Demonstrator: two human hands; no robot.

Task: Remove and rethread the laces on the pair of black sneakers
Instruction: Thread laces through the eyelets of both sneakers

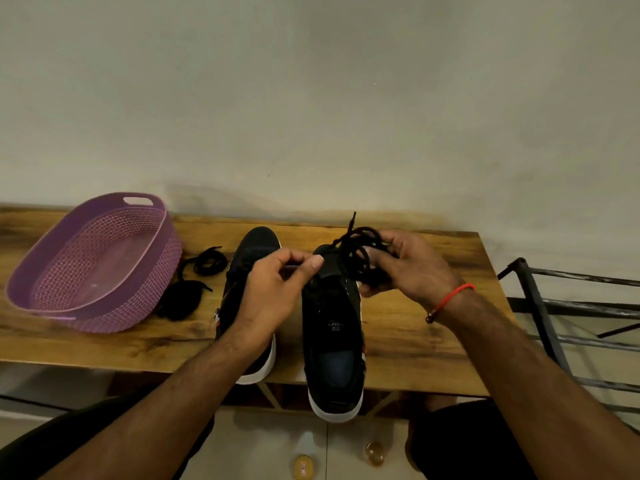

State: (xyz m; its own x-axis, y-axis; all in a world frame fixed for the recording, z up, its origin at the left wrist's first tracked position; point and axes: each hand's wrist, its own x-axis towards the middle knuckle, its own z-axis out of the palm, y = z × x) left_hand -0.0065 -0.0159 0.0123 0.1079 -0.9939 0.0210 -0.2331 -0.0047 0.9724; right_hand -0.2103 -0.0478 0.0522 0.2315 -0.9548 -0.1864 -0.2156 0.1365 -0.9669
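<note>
Black laces are what we work with in the head view, the only view we have; two black sneakers stand side by side on a wooden table (398, 327), toes toward the far edge by the wall and heels at the near edge, the right sneaker (334, 341) overhanging that near edge a little; the left sneaker (254, 258) is partly hidden under our left forearm. Our right hand (405, 265) is curled round a bunched lace (360, 258) just above the toe of the right sneaker, one tip of it sticking up toward the far edge; our left hand (277, 289) pinches thumb against forefinger over the gap between the two sneakers, and we cannot tell for sure whether a strand sits in that pinch, the spot being dark and small. A second loose lace (194, 282) lies on the table between the left sneaker and a purple basket (52, 296) at the left end; a dark metal rack (561, 306) stands off the right end.

We judge that the lace is out and needs sorting before rethreading; to do this well we should find one tip, let the bundle fall slack rather than tug at it, draw the lace to full length with no knots, then start at the lowest eyelets nearest the toe with both ends even.
</note>
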